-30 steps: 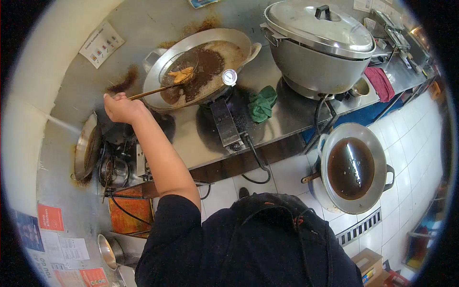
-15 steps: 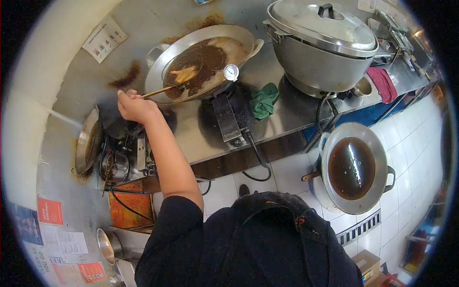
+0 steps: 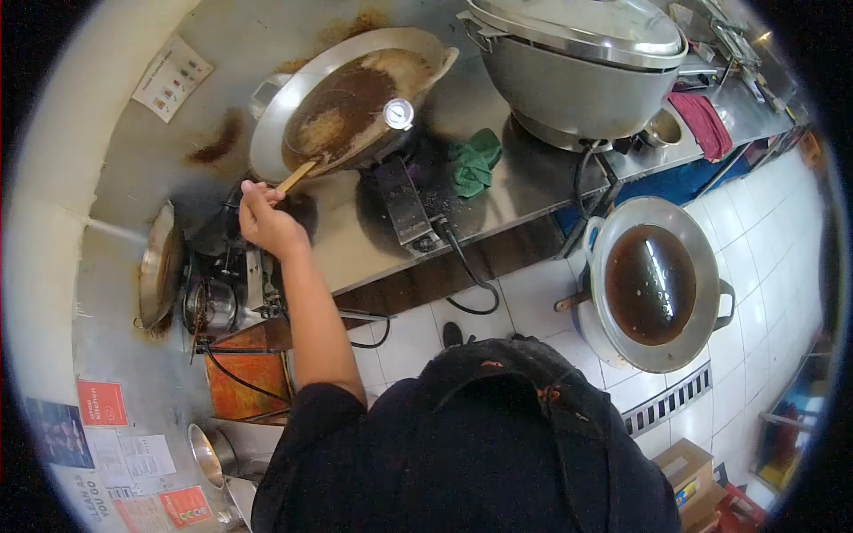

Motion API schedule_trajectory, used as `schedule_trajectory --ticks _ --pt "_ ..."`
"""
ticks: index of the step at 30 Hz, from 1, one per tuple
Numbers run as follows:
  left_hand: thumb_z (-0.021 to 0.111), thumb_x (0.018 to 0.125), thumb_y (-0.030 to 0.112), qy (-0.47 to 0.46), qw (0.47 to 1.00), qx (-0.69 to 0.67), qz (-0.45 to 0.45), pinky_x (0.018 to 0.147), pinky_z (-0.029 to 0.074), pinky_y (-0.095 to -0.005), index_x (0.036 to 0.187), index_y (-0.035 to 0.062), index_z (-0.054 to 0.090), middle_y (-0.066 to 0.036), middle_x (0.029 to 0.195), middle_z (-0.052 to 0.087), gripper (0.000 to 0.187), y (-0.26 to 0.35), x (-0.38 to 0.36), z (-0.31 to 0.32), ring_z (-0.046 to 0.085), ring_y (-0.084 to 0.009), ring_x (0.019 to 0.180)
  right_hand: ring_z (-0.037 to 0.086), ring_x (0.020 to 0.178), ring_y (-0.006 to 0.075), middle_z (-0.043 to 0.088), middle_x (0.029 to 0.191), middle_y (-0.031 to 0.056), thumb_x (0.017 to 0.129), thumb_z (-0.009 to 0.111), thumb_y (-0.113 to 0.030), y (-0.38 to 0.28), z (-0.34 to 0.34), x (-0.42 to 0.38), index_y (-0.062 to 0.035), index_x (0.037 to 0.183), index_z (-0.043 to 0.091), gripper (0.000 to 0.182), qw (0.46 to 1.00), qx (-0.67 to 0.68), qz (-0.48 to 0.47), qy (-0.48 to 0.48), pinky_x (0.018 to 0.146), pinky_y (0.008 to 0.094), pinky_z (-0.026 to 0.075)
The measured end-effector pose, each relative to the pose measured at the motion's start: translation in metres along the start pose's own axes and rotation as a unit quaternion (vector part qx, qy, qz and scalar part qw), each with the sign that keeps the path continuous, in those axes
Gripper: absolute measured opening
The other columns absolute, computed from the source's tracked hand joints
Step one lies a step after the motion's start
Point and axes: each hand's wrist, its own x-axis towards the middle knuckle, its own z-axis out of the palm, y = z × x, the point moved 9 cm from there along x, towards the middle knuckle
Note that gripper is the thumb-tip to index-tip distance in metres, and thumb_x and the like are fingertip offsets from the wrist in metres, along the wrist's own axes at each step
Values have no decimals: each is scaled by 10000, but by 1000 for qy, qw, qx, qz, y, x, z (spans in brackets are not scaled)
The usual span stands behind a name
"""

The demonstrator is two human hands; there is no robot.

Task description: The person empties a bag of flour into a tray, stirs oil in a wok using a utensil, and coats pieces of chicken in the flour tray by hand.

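My left hand [image 3: 268,220] is closed around the wooden handle of a skimmer [image 3: 298,177] at the near left rim of a large wok [image 3: 268,133]. Dark, bubbling oil [image 3: 355,98] fills the wok, with pale foam floating on it. A patch of foam [image 3: 322,131] lies in front of the handle; the skimmer's head cannot be made out there. A round dial thermometer [image 3: 398,113] sits at the wok's near right edge. My right hand is out of view.
Right of the wok lie a green cloth [image 3: 475,163] and a big lidded pot [image 3: 582,84]. Another pan of dark liquid [image 3: 651,284] stands low on the right. A smaller wok [image 3: 158,266] is at the left wall. A black hose [image 3: 462,266] hangs from the burner.
My left hand has moved down, toward me, with the skimmer. The golden fried piece seen on the skimmer is no longer visible. The whole view has shifted slightly.
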Motion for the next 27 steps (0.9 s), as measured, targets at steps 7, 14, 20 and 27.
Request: schedule_trajectory --ticks 7,14,20,27 --pt "492 932 320 -91 984 97 119 921 388 -323 1093 8 544 -89 1085 562 355 15 -6 -32 527 -192 1006 618 846 304 646 883 171 786 512 -128 -47 -110 196 -40 853 653 180 964 -131 -172 -153 755 376 497" --pt "647 768 248 -150 875 445 121 801 351 -426 795 93 569 -94 902 530 175 -6 -137 -154 484 -299 915 616 840 310 642 872 171 783 510 -126 -283 -18 424 -42 849 649 175 751 -275 -463 -381 751 381 498" --pt "510 848 474 -541 515 596 -294 765 449 -509 884 62 646 -134 974 614 436 -88 -386 -419 569 -337 941 615 834 315 638 863 172 779 508 -123 -379 50 422 -45 846 645 171 652 -337 -542 -409 748 386 498" --pt "632 745 348 -276 468 606 -581 792 491 -411 989 114 656 -132 931 658 339 64 -579 -720 614 -331 893 613 828 321 634 852 173 775 507 -120 -429 145 332 -47 842 640 166 546 -408 -582 -443 744 392 498"
